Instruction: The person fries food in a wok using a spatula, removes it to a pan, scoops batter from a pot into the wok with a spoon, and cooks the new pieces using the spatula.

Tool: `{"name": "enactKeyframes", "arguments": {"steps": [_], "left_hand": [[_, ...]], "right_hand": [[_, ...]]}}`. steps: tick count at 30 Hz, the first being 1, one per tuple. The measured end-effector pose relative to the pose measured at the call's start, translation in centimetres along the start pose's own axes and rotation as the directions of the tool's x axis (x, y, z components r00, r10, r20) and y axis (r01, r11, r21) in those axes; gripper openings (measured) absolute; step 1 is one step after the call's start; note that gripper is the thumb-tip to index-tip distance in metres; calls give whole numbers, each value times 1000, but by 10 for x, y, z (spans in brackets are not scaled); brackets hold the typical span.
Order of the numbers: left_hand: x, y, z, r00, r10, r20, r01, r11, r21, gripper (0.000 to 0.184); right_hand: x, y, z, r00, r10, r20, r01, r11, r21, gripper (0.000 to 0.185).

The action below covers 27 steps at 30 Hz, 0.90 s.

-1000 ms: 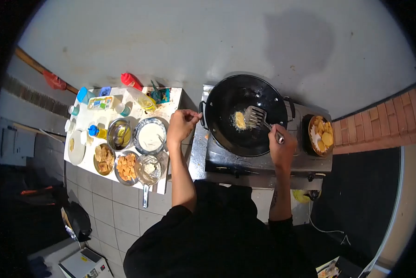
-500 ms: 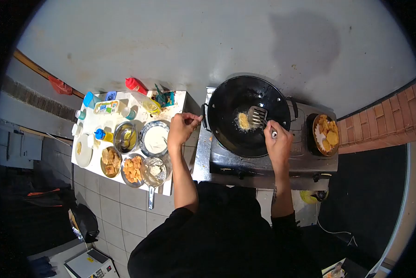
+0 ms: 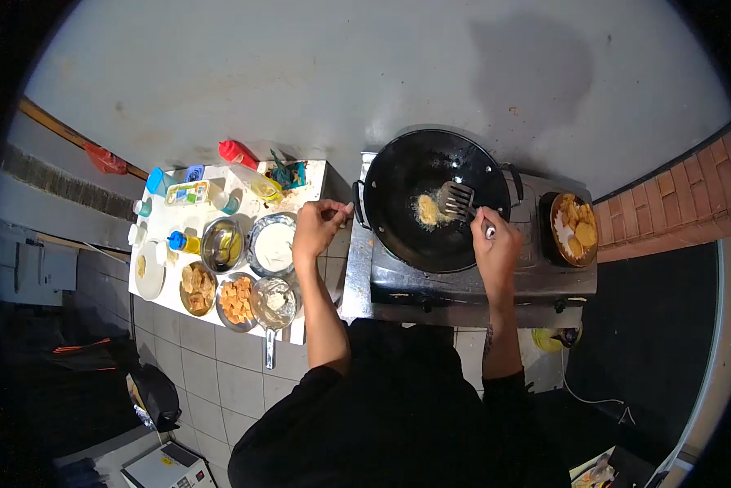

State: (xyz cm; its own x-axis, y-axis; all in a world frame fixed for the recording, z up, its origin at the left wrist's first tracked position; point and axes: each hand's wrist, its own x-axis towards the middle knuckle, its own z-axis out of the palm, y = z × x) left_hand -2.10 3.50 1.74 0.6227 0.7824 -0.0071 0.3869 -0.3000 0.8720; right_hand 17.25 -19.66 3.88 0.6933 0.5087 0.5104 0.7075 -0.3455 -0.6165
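Note:
My right hand [image 3: 497, 246] is closed around the handle of a slotted spatula [image 3: 459, 198], its head tilted inside a black wok [image 3: 398, 232]. A small golden piece of battered food [image 3: 427, 210] sits in bubbling oil, just left of the spatula head. Beside the wok's left handle [image 3: 360, 204], my left hand [image 3: 320, 225] has its thumb and fingers pinched together; whether they touch the handle or hold something small, I cannot tell. Nearest that hand on the white table are a bowl of white batter [image 3: 272, 246] and a small saucepan [image 3: 270, 335] with pale residue.
Right of the wok on the steel stove [image 3: 495, 287] stands a plate of fried pieces [image 3: 574, 231]. The white table [image 3: 294, 329] also carries a bowl of orange chunks [image 3: 237, 302], a bowl of coated pieces [image 3: 197, 288], a metal bowl [image 3: 221, 244], and a red bottle [image 3: 237, 153].
My right hand and the spatula have shifted slightly right, so the spatula head is farther from the frying piece. My left hand stays pinched beside the wok handle.

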Motion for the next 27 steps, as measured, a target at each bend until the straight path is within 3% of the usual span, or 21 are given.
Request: {"name": "enactKeyframes", "arguments": {"steps": [6,8,10,12,15,19,22,27], "left_hand": [[1,-5,2,1000,-6,-24,7,1000,28,20],[1,-9,3,1000,14,-19,-14,1000,11,20],[1,-14,3,999,29,-16,-29,1000,-6,21],[2,-15,2,999,35,-29,-35,999,16,21],[-2,-7,-2,999,-17,-41,19,999,43,22],[-7,6,-6,999,-41,-26,42,998,53,23],[-7,7,-5,999,-31,-19,32,997,74,24],[-5,-3,-3,999,29,-27,-28,999,31,24]], "right_hand": [[1,-3,16,999,-52,-4,52,998,34,12],[1,-2,21,989,-148,1,148,989,19,13],[-2,-6,17,993,-116,25,116,993,10,13],[-1,-10,13,1000,-14,-1,14,993,114,12],[-1,-1,12,990,-93,-109,103,991,87,10],[2,2,2,1000,-1,-26,3,999,51,11],[-1,7,9,995,-77,-58,77,997,8,12],[-7,3,21,1000,-28,-9,28,998,50,12]]}}
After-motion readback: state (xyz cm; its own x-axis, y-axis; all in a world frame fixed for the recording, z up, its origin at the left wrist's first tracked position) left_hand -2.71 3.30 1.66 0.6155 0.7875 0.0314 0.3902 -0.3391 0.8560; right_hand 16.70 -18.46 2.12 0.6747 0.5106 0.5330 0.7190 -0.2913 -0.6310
